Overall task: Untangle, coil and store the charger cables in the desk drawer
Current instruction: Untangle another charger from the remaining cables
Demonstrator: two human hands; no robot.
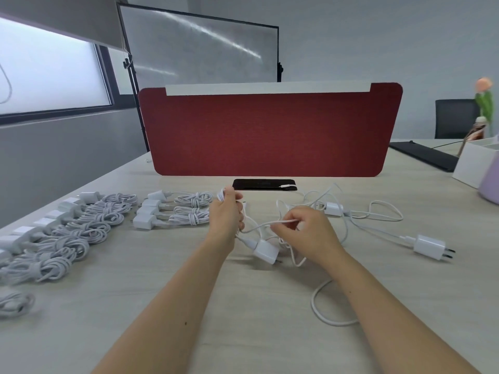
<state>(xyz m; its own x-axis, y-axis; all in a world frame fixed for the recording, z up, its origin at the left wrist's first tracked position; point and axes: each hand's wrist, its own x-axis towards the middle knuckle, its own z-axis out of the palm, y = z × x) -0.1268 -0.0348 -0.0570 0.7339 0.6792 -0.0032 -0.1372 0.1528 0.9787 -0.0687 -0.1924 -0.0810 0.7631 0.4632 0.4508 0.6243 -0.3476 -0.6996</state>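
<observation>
Head view, listed from the near edge outward: loose cable loop (314, 303), white, flat on the desk (243, 319) just beside the right forearm, trailing up toward the tangle; left hand (226, 215), fingers curled round a small bundle of turns of the working cable (266, 224), the bundle's end showing above the knuckles, the hand apparently held upright to serve as the former for the coil; right hand (305, 236), thumb and forefinger pinching the same cable just short of the left hand, other fingers loosely curled, judged to be feeding slack for the next turn; charger plug (266, 251), white, low between the wrists at the cable's end, on or just above the desk, cannot tell which; uncoiled chargers (429, 245), to the right, their leads crossing one another and running under the right hand, the likeliest snag as slack is drawn in; coiled chargers (81, 230), in rows to the left, well apart from the work, seemingly parked as finished stock awaiting storage; black pad (264, 184), beyond the hands, a white connector lying on it; red divider (270, 133), upright across the desk, closing off the far side; white box (469, 164) and lilac container (490, 182), far right; desk drawer, not in view
</observation>
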